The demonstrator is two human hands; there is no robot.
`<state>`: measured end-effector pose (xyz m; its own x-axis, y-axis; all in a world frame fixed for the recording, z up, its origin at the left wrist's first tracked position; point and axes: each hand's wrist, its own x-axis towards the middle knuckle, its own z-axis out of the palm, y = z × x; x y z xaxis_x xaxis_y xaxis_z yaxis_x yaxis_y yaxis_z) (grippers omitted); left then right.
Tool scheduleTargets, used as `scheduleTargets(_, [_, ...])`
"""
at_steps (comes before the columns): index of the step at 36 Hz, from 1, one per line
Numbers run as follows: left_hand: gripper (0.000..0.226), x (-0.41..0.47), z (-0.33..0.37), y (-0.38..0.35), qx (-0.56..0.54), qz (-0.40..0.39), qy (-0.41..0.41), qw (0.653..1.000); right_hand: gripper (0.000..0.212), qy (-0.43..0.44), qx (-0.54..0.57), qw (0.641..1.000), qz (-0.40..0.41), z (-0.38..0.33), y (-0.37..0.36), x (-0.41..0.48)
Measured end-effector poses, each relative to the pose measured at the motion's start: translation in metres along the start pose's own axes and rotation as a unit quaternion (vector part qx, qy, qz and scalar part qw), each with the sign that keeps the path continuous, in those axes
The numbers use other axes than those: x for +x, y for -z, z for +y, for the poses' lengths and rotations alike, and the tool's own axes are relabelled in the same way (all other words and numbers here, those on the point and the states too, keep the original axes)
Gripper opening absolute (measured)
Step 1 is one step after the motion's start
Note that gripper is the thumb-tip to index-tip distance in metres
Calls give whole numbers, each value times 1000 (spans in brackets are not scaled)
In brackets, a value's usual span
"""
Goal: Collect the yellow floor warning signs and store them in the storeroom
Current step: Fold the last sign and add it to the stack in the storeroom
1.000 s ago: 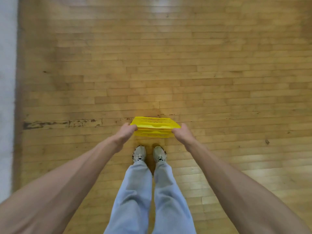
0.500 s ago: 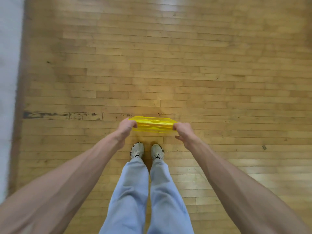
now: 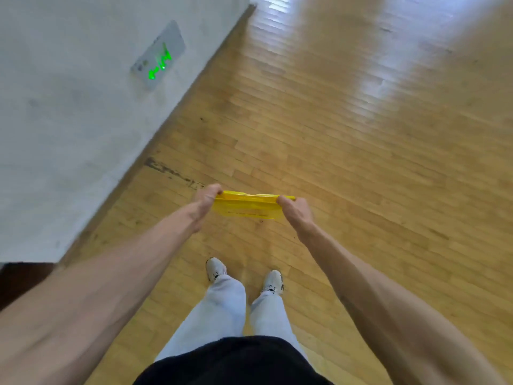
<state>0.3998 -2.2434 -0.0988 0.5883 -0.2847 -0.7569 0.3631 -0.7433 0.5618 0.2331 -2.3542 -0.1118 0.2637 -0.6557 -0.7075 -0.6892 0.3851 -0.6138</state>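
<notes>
A folded yellow floor warning sign [image 3: 245, 207] hangs in front of me above the wooden floor, seen edge-on from its top. My left hand [image 3: 206, 200] grips its left end and my right hand [image 3: 294, 209] grips its right end. Both arms are stretched forward. The lower part of the sign is hidden below its top edge. My two feet in white shoes stand apart just behind it.
A grey-white wall [image 3: 69, 120] runs diagonally along the left, with a low plate showing a green lit exit symbol [image 3: 159, 62]. A dark opening [image 3: 19, 282] sits at the wall's near end. Wooden floor [image 3: 374, 162] stretches ahead and to the right.
The view has swung toward the left and lifted, bringing the wall and its green lit plate into sight. The sign has closed flatter between my hands, and my feet have moved apart.
</notes>
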Motion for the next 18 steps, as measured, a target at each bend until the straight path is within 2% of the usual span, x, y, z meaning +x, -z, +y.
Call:
scheduleTargets(5, [53, -23, -25, 69, -22, 141, -29, 989, 55, 96, -103, 990, -16, -47, -55, -29])
scheduleTargets(10, [51, -46, -64, 150, -39, 248, -31, 967, 60, 181, -182, 966, -40, -91, -130, -72])
scheduleTargets(18, [49, -72, -167, 302, -162, 328, 9, 931, 54, 278, -268, 916, -113, -118, -288, -164])
